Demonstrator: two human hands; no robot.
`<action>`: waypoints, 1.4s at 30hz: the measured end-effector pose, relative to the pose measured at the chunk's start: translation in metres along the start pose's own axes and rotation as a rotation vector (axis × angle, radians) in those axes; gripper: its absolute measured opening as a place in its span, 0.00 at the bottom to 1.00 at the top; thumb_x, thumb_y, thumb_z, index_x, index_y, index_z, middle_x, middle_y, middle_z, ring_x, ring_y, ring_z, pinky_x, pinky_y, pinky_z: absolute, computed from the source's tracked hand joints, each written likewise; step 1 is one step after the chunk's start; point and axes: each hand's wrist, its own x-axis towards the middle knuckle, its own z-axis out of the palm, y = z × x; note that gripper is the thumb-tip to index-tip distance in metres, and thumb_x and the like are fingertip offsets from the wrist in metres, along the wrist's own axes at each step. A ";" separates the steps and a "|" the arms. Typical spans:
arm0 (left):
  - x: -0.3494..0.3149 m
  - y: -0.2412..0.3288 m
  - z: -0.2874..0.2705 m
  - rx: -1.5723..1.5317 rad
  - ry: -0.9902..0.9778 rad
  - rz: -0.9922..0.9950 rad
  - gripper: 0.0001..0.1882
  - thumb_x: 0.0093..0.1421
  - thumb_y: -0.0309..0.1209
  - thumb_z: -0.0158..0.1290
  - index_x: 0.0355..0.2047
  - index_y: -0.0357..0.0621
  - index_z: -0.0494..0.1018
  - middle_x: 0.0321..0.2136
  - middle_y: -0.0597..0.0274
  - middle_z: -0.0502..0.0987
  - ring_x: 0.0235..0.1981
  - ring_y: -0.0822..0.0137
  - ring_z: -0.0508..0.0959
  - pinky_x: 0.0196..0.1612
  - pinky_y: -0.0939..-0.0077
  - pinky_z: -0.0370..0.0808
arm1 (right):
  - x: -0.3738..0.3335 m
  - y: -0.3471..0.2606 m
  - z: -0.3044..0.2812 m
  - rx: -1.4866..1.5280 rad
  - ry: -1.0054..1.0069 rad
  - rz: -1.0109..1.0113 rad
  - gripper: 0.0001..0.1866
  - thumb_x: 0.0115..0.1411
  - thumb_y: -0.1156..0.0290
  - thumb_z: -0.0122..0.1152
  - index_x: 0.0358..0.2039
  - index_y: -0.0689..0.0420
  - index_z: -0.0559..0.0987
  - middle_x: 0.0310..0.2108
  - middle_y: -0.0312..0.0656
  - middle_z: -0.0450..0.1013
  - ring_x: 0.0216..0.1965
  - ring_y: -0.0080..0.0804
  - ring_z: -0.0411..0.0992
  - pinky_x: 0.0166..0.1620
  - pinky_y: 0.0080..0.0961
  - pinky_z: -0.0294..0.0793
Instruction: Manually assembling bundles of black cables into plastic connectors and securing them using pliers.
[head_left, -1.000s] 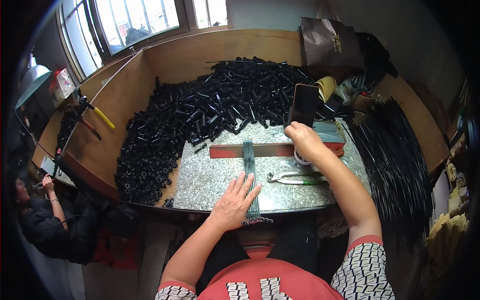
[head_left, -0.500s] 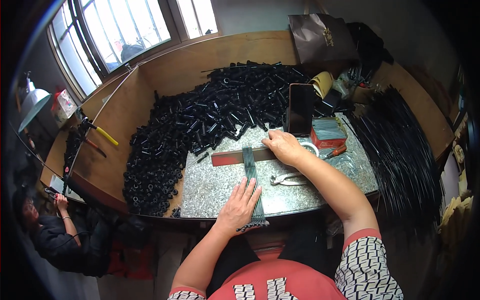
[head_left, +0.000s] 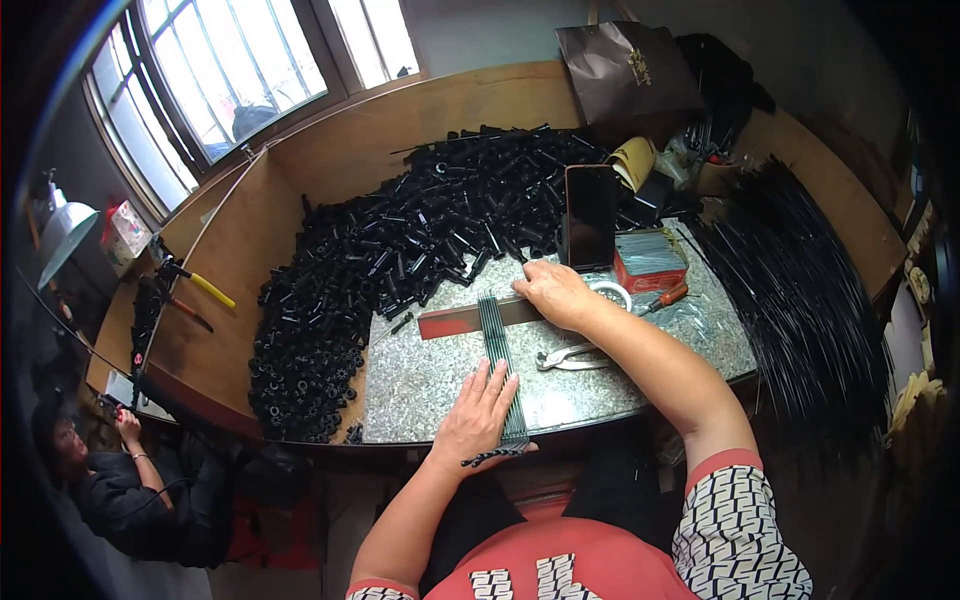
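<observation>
My left hand lies flat, fingers stretched out, along the left side of a row of thin dark rods. The rods lie side by side; their thicker near ends stick out past the table's front edge under my wrist. They cross over a flat reddish-brown metal bar. My right hand is closed over the bar's right end, with its fingers curled and partly hidden. A pair of metal pincers rests just below my right forearm.
A large heap of black tubular parts fills the back and left. A phone stands upright beside a red box of thin rods. Long black rods lie at right. Another person sits at lower left.
The view has shifted slightly. My right hand stays at the bar's right end, its fingers a little more curled; my left hand remains flat at the rods.
</observation>
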 end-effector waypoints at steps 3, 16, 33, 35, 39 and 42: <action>-0.001 0.000 -0.001 -0.008 -0.002 -0.006 0.52 0.43 0.60 0.60 0.58 0.31 0.59 0.61 0.38 0.56 0.65 0.41 0.51 0.64 0.53 0.52 | 0.001 -0.001 0.000 -0.007 -0.027 0.010 0.09 0.55 0.71 0.49 0.30 0.58 0.78 0.35 0.49 0.71 0.41 0.43 0.72 0.43 0.37 0.73; 0.000 0.001 -0.001 0.016 0.002 0.004 0.52 0.43 0.60 0.60 0.58 0.31 0.59 0.60 0.37 0.57 0.64 0.41 0.52 0.64 0.52 0.54 | 0.003 0.000 -0.002 0.042 -0.070 0.044 0.11 0.56 0.71 0.48 0.33 0.56 0.79 0.36 0.49 0.71 0.43 0.43 0.71 0.46 0.37 0.71; 0.000 0.002 -0.002 0.005 0.008 -0.002 0.52 0.43 0.60 0.61 0.57 0.31 0.60 0.60 0.38 0.57 0.64 0.41 0.52 0.64 0.53 0.54 | 0.002 -0.001 -0.003 0.080 -0.055 0.046 0.10 0.55 0.71 0.48 0.33 0.57 0.79 0.36 0.49 0.72 0.42 0.43 0.72 0.45 0.37 0.72; 0.000 0.002 -0.002 0.006 0.016 0.003 0.52 0.43 0.59 0.61 0.57 0.31 0.60 0.60 0.38 0.57 0.64 0.41 0.53 0.64 0.53 0.54 | 0.003 -0.001 -0.001 0.060 -0.066 0.033 0.10 0.55 0.71 0.48 0.33 0.57 0.79 0.36 0.49 0.71 0.42 0.43 0.71 0.45 0.37 0.72; 0.001 0.003 -0.003 0.009 0.004 -0.001 0.52 0.43 0.59 0.61 0.57 0.31 0.60 0.60 0.38 0.57 0.64 0.41 0.52 0.64 0.53 0.54 | 0.005 -0.002 -0.003 0.058 -0.067 0.040 0.10 0.55 0.72 0.48 0.32 0.57 0.79 0.36 0.49 0.71 0.42 0.44 0.71 0.45 0.38 0.72; 0.000 0.002 -0.003 0.007 0.002 0.000 0.52 0.43 0.59 0.61 0.58 0.31 0.59 0.60 0.37 0.57 0.64 0.41 0.52 0.64 0.53 0.53 | 0.006 -0.001 -0.002 0.056 -0.069 0.036 0.10 0.55 0.72 0.49 0.32 0.56 0.79 0.36 0.49 0.71 0.42 0.44 0.71 0.45 0.38 0.72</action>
